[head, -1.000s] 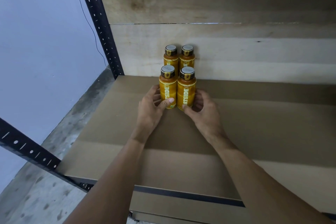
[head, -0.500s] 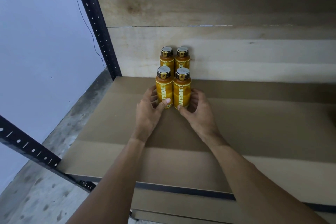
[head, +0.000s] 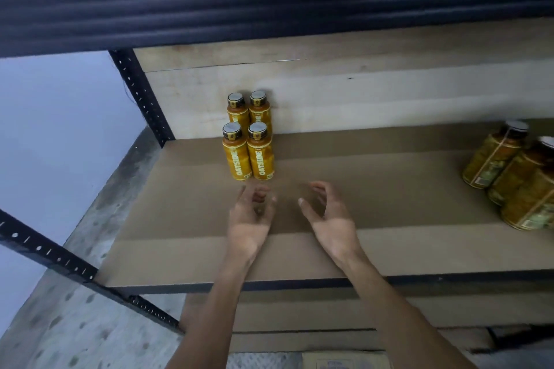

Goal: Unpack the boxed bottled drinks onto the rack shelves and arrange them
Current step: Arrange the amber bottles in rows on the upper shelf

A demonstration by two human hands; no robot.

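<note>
Toward the back left corner of the brown fibreboard shelf (head: pixel 389 189), four orange plastic bottles with dark, grey-topped caps (head: pixel 238 159) are standing upright in a tight two-by-two block, the rear pair right by the pale wooden back panel (head: pixel 359 99). The left hand (head: pixel 250 219) and the right hand (head: pixel 329 219) are hovering just in front of the block, not touching it, fingers loosely curled and gripping nothing. At the shelf's right edge, greenish-yellow labelled bottles (head: pixel 491 165) are sitting clustered, well apart from the block.
</note>
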